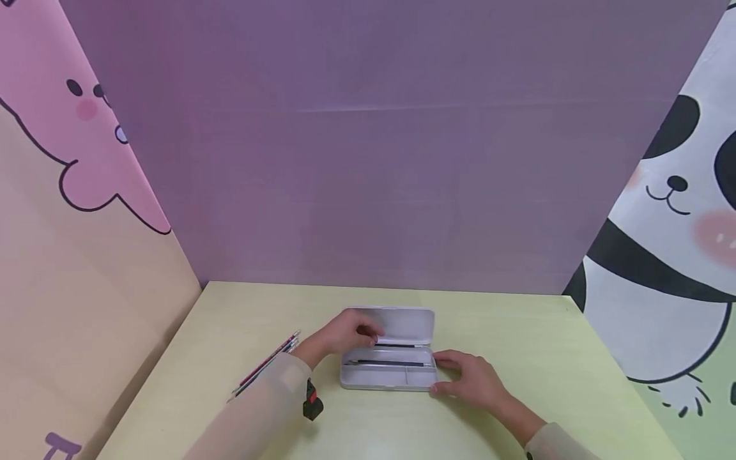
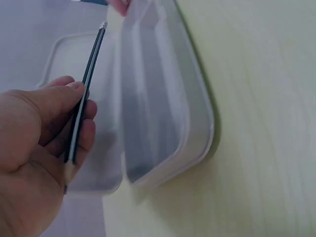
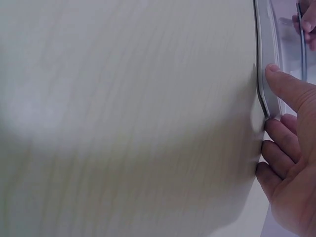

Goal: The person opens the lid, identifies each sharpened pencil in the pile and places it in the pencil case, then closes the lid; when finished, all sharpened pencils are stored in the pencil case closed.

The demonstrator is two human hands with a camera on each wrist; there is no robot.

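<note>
A white pencil case [image 1: 388,388] lies on the table with its lid [image 1: 408,322] raised at the back. My left hand [image 1: 347,331] is over the left part of the case. It pinches a dark pencil [image 2: 91,64] between thumb and fingers, the eraser end pointing away from the palm. A dark pencil [image 1: 391,363] also shows along the rear compartment in the head view. At the case's right end, my right hand [image 1: 471,378] holds the side between thumb and fingers; its thumb [image 3: 286,86] is against the rim.
Several pencils [image 1: 267,364] lie side by side on the table [image 1: 517,338], left of the case and partly behind the left sleeve [image 1: 259,402]. A purple panel [image 1: 368,160] stands along the back edge, with cartoon-printed panels on both sides.
</note>
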